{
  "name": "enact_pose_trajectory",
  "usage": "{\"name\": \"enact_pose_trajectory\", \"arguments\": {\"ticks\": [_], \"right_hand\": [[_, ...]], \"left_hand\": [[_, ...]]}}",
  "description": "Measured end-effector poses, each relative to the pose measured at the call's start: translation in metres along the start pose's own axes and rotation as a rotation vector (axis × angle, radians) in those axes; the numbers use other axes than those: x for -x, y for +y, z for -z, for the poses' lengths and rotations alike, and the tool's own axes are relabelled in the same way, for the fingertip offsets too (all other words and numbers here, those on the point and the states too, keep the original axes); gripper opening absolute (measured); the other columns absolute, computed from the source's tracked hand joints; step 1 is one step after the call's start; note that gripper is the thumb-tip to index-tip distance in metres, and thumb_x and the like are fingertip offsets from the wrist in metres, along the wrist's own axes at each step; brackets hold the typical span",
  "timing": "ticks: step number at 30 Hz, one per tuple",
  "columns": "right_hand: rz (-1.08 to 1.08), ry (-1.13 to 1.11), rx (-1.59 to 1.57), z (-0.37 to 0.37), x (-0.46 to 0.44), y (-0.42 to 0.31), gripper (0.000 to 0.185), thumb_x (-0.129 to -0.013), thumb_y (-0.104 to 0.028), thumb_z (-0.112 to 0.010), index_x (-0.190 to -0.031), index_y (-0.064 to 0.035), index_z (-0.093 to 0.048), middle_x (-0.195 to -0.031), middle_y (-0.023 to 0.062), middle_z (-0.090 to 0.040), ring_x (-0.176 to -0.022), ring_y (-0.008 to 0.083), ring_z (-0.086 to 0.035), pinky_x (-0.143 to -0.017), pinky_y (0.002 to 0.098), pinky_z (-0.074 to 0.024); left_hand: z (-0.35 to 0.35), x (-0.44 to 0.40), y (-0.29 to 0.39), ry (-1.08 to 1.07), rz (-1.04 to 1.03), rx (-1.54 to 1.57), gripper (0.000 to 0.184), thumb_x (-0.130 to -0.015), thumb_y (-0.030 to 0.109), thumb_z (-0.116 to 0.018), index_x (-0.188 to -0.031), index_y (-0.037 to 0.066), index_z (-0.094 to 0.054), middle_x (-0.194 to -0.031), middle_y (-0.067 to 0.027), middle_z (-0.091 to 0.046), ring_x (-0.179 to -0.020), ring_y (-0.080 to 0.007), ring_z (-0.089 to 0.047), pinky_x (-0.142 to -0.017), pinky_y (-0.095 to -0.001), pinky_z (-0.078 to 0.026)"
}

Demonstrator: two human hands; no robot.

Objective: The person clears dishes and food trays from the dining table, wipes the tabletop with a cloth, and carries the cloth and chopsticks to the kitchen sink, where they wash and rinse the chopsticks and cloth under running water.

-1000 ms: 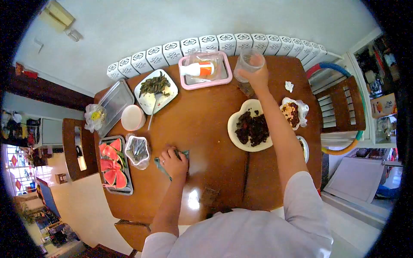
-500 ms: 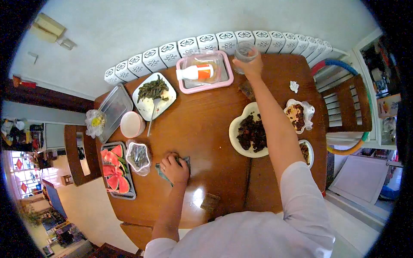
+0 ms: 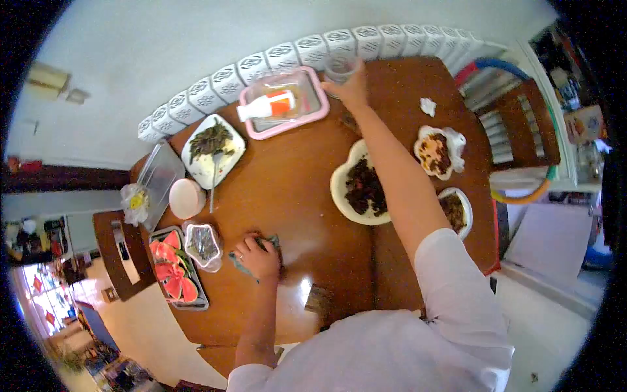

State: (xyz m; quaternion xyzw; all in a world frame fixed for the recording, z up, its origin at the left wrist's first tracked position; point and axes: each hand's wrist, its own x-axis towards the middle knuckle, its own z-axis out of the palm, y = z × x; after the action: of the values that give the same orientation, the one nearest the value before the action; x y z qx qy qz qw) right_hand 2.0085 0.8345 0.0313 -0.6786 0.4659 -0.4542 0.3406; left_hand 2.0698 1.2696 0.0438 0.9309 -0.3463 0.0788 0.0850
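With my arm stretched to the far side of the table, my right hand point(image 3: 351, 93) is wrapped round a clear glass point(image 3: 341, 64) near the wall. My left hand point(image 3: 260, 259) is closed over a bunched dark green cloth point(image 3: 272, 244) on the wooden tabletop point(image 3: 297, 176). Nearest to that hand is a star-shaped white bowl point(image 3: 202, 247) under plastic wrap. Below my right forearm sits a pale bowl point(image 3: 339, 189) of dark food, partly hidden by the arm. A pink-rimmed container point(image 3: 261, 133) with a white bottle point(image 3: 269, 105) lying on it is left of the glass.
At left are watermelon slices point(image 3: 176, 277) on a tray, a pink cup point(image 3: 187, 198), a clear plastic lid point(image 3: 163, 179) and a square plate point(image 3: 232, 153) of greens with a utensil. Two small food dishes and a crumpled tissue point(image 3: 428, 106) lie at right. A chair point(image 3: 522, 130) stands beyond.
The whole view has shifted and tilted slightly, so the table's things appear farther left and mostly higher. Both hands keep their holds on the glass and the cloth.
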Motion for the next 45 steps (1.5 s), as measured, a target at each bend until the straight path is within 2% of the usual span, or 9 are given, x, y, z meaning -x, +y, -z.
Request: {"name": "enact_pose_trajectory", "arguments": {"ticks": [5, 14, 18, 23, 27, 33, 39, 42, 45], "right_hand": [[-0.026, -0.001, -0.093, 0.034, 0.015, -0.010, 0.117, -0.047, -0.039, -0.083, -0.133, 0.0023, -0.014, -0.130, 0.0239, -0.030, -0.123, 0.0331, -0.030, -0.101, 0.0407, -0.0260], [0.025, -0.075, -0.206, 0.200, 0.088, -0.026, 0.053, -0.073, -0.009, -0.065, -0.121, -0.0074, -0.041, -0.101, 0.0099, -0.057, -0.087, 0.0179, -0.056, -0.076, 0.0288, -0.0464], [-0.092, -0.105, -0.100, 0.269, 0.179, -0.057, 0.036, -0.078, -0.009, -0.061, -0.113, -0.0053, -0.051, -0.093, 0.0059, -0.060, -0.081, 0.0129, -0.056, -0.074, 0.0250, -0.0451], [-0.272, -0.284, 0.070, 0.291, 0.334, -0.060, 0.026, -0.079, -0.011, -0.061, -0.105, -0.0079, -0.058, -0.088, 0.0041, -0.062, -0.079, 0.0111, -0.057, -0.072, 0.0228, -0.0441], [-0.491, -0.416, -0.072, 0.281, 0.429, -0.069, 0.021, -0.078, -0.011, -0.061, -0.099, -0.0094, -0.061, -0.081, 0.0012, -0.063, -0.073, 0.0103, -0.057, -0.065, 0.0244, -0.0454], [-0.311, -0.462, -0.014, 0.281, 0.424, -0.092, 0.020, -0.077, -0.008, -0.061, -0.097, -0.0087, -0.061, -0.079, 0.0027, -0.062, -0.068, 0.0096, -0.057, -0.061, 0.0239, -0.0459], [-0.315, -0.448, -0.042, 0.296, 0.362, -0.097, 0.026, -0.076, -0.005, -0.059, -0.102, -0.0099, -0.058, -0.080, 0.0060, -0.063, -0.069, 0.0143, -0.058, -0.065, 0.0268, -0.0463], [-0.336, -0.401, 0.074, 0.282, 0.334, -0.060, 0.039, -0.075, -0.007, -0.057, -0.113, -0.0046, -0.049, -0.096, 0.0131, -0.058, -0.080, 0.0217, -0.057, -0.073, 0.0301, -0.0463], [-0.244, -0.325, 0.199, 0.253, 0.302, -0.005, 0.057, -0.072, -0.012, -0.058, -0.124, -0.0004, -0.036, -0.110, 0.0178, -0.050, -0.096, 0.0290, -0.052, -0.084, 0.0365, -0.0428]], "left_hand": [[0.001, 0.002, 0.001, 0.039, -0.010, -0.064, 0.025, -0.074, 0.021, -0.052, -0.092, 0.004, -0.050, -0.091, -0.0184, -0.045, -0.089, -0.0367, -0.043, -0.076, -0.0464, -0.036], [-0.003, 0.006, -0.009, -0.086, 0.013, -0.033, 0.047, -0.079, 0.035, -0.051, -0.108, -0.001, -0.049, -0.105, -0.0254, -0.046, -0.095, -0.0424, -0.044, -0.079, -0.0504, -0.038], [-0.008, 0.011, -0.012, 0.162, -0.031, -0.018, 0.028, -0.077, 0.026, -0.052, -0.098, 0.007, -0.052, -0.092, -0.0163, -0.048, -0.089, -0.0344, -0.045, -0.078, -0.0447, -0.036], [-0.003, 0.001, -0.056, -0.164, -0.212, 0.512, 0.039, -0.085, 0.034, -0.047, -0.114, 0.008, -0.050, -0.116, -0.0166, -0.046, -0.105, -0.0359, -0.042, -0.090, -0.0454, -0.031], [0.024, 0.057, -0.055, -0.101, -0.310, 0.039, 0.051, -0.086, 0.042, -0.042, -0.125, 0.009, -0.043, -0.133, -0.0164, -0.032, -0.125, -0.0380, -0.024, -0.098, -0.0546, -0.019], [0.030, 0.135, -0.010, -0.288, -0.411, 0.076, 0.060, -0.086, 0.049, -0.040, -0.132, 0.011, -0.034, -0.142, -0.0154, -0.016, -0.131, -0.0378, -0.011, -0.100, -0.0556, -0.017], [0.063, 0.152, 0.024, -0.329, -0.511, 0.155, 0.046, -0.083, 0.040, -0.050, -0.118, 0.009, -0.051, -0.134, -0.0165, -0.031, -0.125, -0.0356, -0.025, -0.097, -0.0541, -0.023], [0.054, 0.132, 0.047, -0.201, -0.402, 0.433, 0.040, -0.082, 0.029, -0.055, -0.115, 0.006, -0.052, -0.123, -0.0172, -0.043, -0.111, -0.0331, -0.043, -0.092, -0.0454, -0.034], [0.031, 0.097, 0.101, -0.445, -0.081, 0.862, 0.037, -0.081, 0.021, -0.057, -0.110, 0.000, -0.051, -0.102, -0.0178, -0.056, -0.088, -0.0294, -0.056, -0.078, -0.0364, -0.044]]}}
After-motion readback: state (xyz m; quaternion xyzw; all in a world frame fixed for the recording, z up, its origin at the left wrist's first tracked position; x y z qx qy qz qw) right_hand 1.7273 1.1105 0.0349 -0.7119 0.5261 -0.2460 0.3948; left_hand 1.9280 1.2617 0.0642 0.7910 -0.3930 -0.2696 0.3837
